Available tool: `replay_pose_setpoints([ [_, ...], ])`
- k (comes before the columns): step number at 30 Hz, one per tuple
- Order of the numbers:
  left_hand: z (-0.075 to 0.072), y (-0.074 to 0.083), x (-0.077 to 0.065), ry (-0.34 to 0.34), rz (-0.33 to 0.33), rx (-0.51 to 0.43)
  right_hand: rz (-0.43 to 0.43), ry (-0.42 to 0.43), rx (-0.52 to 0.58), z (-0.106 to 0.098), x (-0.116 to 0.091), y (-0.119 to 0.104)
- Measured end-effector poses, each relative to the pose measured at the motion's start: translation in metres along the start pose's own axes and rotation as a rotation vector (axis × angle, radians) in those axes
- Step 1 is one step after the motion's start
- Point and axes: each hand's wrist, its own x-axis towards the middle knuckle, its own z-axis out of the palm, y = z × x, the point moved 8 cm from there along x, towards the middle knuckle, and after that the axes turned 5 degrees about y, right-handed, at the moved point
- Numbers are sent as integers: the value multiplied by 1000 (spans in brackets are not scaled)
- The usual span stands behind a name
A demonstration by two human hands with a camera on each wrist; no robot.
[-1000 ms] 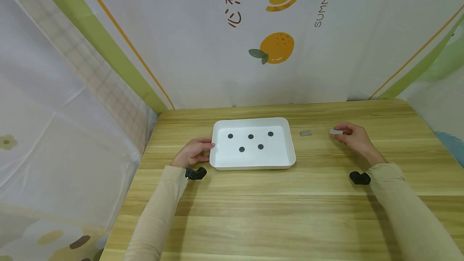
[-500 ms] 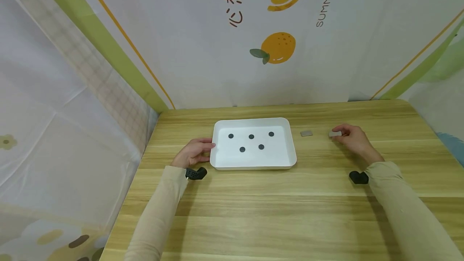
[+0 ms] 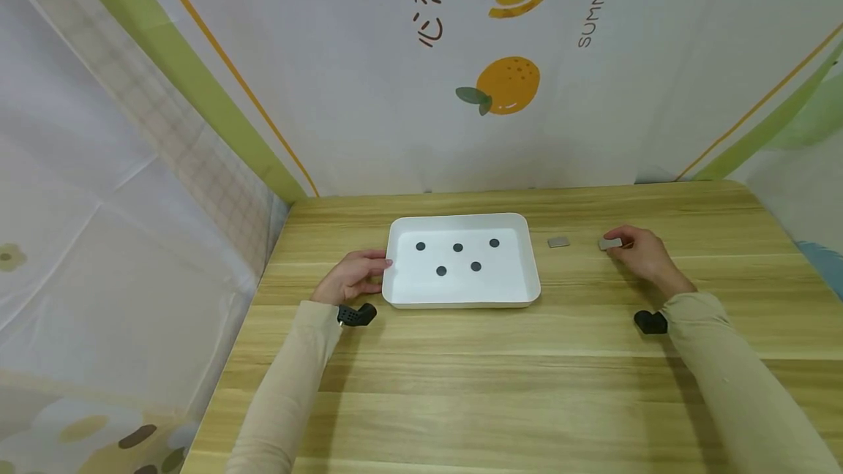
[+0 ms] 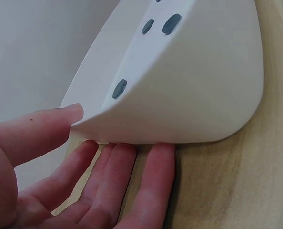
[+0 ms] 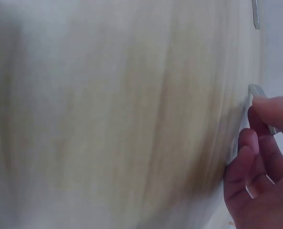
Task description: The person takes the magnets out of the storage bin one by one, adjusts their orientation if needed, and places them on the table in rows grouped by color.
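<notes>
A shallow white tray [image 3: 461, 285] with rounded corners stands on the wooden table, and several dark round discs [image 3: 457, 247] lie spread over its floor. At the tray's left end my left hand [image 3: 350, 276] holds it, thumb tip over the rim and the other fingertips against the outer wall low down, as the left wrist view shows. My right hand [image 3: 642, 258] pinches a small flat grey rectangular piece [image 3: 609, 243] between thumb and fingers, close over the table. A similar grey piece [image 3: 558, 242] lies flat between the tray and that hand.
The wooden table [image 3: 461, 386] reaches back to a white printed cloth [image 3: 369, 130] hanging behind it. Another cloth [image 3: 132, 240] hangs along the left side. Both wrists carry a black camera mount.
My right hand has come down slightly with the grey piece, whose tilt has changed a little. My left hand keeps its place on the tray, and the head view has shifted slightly.
</notes>
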Motion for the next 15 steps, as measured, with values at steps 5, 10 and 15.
replay_pose_setpoints([
  [5, 0, 0, 1, 9, -6, -2, -36, 22, -26, 0, 2, 0],
  [10, 0, 0, 1, 7, -7, -8, -67, 48, -60, 1, 3, 0],
  [15, 0, 0, 1, 12, -8, -5, -95, 64, -61, 2, 3, -2],
])
